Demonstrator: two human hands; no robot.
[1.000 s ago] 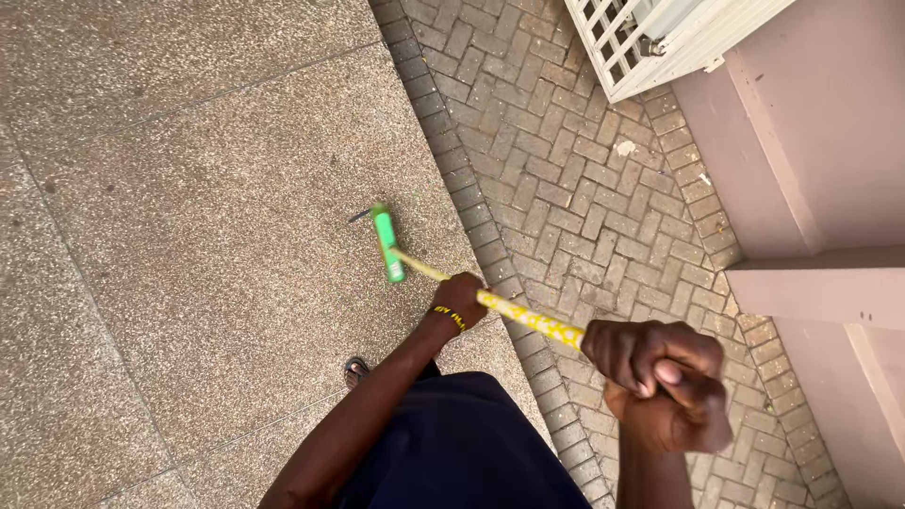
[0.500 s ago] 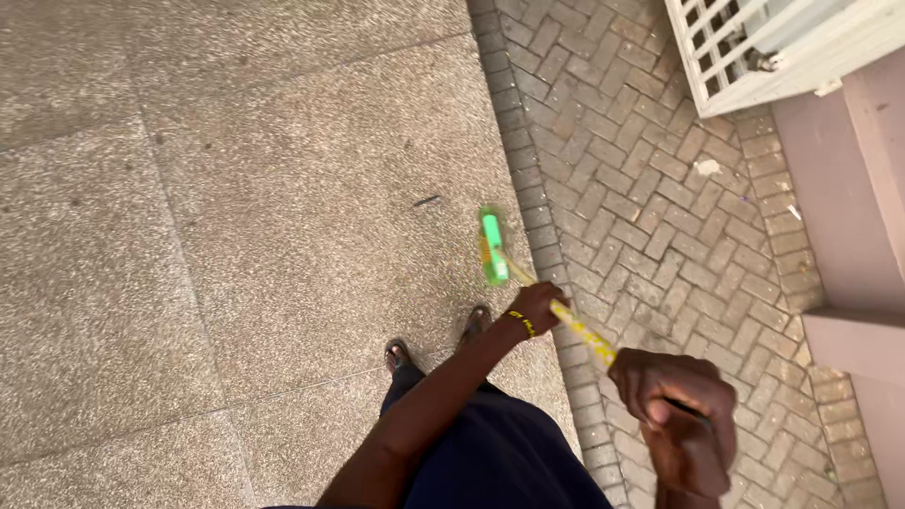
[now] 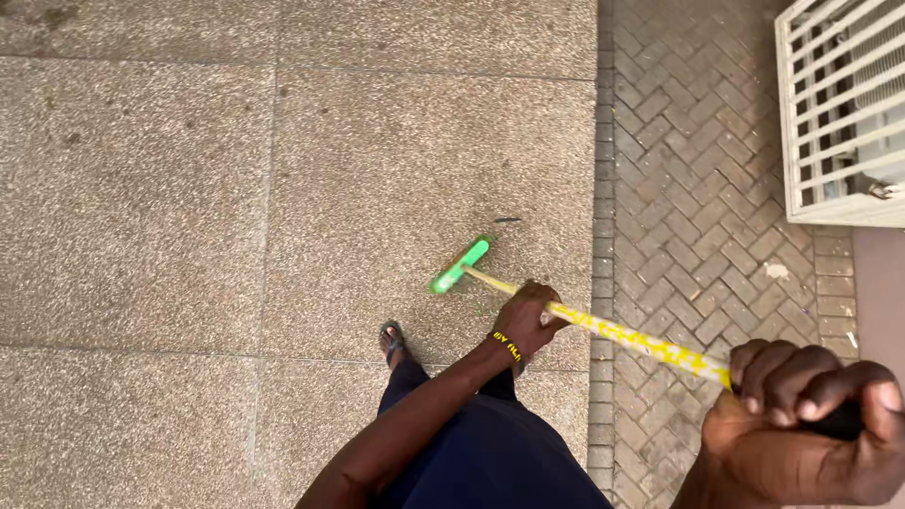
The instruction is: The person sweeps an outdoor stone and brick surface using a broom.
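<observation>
Head view: left hand (image 3: pixel 528 319) is wrapped around the yellow broom handle (image 3: pixel 622 336) mid-shaft; right hand (image 3: pixel 801 429) is clenched on its top end. The green broom head (image 3: pixel 460 266) rests on the speckled slab paving (image 3: pixel 170 207), near the brick-paver strip (image 3: pixel 688 217). Risk: bristles may overrun the small dark debris (image 3: pixel 507 220), or snag at the paver edge. White grille (image 3: pixel 839 113) stands at right.

no packages, labels, signs or screens visible
</observation>
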